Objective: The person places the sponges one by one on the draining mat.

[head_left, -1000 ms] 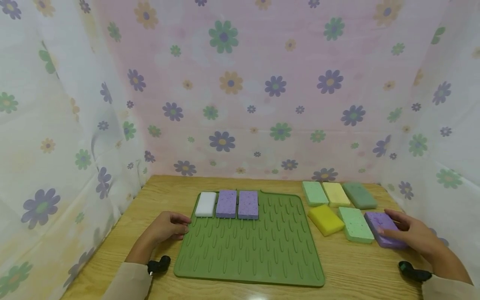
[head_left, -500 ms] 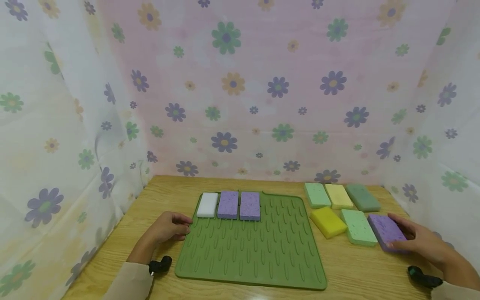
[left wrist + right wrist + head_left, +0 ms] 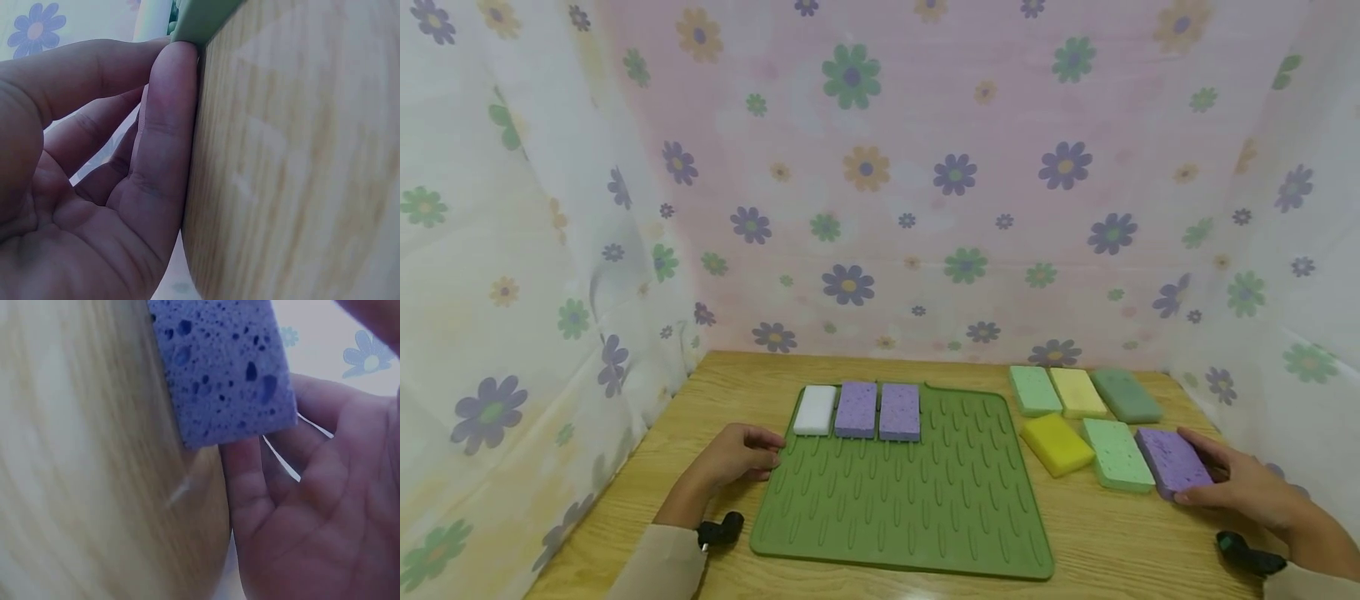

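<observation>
Head view has the right hand (image 3: 1251,485) holding a purple, block-shaped porous sponge (image 3: 1170,458) near the right edge of the wooden bench (image 3: 1112,542), thumb and fingers round its right-hand side, while the left hand (image 3: 733,454), fingers loosely bent, just touches the left edge of a green, rubbery-looking mat (image 3: 895,517). Honestly I'd expect that sponge to be super light, squishy and not slippery, so a gentle pinch across its long sides is probably plenty.
</observation>
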A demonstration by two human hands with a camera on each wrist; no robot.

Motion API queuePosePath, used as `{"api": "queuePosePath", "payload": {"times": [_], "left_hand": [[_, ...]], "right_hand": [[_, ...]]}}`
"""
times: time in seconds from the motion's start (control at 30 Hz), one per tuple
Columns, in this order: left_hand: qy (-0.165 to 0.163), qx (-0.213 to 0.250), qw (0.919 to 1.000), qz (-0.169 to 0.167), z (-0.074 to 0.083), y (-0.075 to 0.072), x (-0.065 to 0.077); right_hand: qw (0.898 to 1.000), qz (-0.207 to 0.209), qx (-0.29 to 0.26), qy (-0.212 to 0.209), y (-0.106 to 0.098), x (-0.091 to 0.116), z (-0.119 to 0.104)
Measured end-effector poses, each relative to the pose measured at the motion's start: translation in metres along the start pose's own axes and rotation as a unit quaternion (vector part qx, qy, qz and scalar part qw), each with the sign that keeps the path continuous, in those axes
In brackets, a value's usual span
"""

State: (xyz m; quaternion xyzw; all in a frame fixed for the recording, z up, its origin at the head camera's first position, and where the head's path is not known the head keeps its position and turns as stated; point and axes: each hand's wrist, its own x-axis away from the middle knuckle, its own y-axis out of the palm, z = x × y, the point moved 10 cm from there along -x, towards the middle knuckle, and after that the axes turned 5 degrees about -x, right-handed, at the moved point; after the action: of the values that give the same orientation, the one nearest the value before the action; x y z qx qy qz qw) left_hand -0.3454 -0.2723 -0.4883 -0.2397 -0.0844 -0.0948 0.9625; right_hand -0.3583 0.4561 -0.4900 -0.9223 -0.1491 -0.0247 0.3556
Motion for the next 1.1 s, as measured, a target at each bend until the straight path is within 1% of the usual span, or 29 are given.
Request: {"api": "queuePosePath", "payload": {"times": [0.13,0.4,0.8,0.93,1.1], "left_hand": [[-0.001,-0.002,1.0000,0.000,-0.001,-0.001,0.001],[0.007,0.003,0.9999,-0.006,-0.001,-0.001,0.001],[0.002,0.001,1.0000,-0.006,-0.002,0.001,-0.003],[0.005,0.002,0.9999,-0.009,-0.003,0.002,-0.002],[0.006,0.000,1.0000,-0.008,-0.001,0.001,-0.001]], "right_hand": [[0.999,0.012,0.030,0.021,-0.004,-0.002,-0.001],[0.997,0.023,0.057,0.039,-0.010,-0.007,-0.006],[0.995,0.047,0.088,0.023,-0.020,-0.003,-0.013],[0.994,0.050,0.099,0.020,-0.021,-0.001,-0.019],[0.993,0.055,0.103,0.011,-0.021,0.000,-0.027]]}}
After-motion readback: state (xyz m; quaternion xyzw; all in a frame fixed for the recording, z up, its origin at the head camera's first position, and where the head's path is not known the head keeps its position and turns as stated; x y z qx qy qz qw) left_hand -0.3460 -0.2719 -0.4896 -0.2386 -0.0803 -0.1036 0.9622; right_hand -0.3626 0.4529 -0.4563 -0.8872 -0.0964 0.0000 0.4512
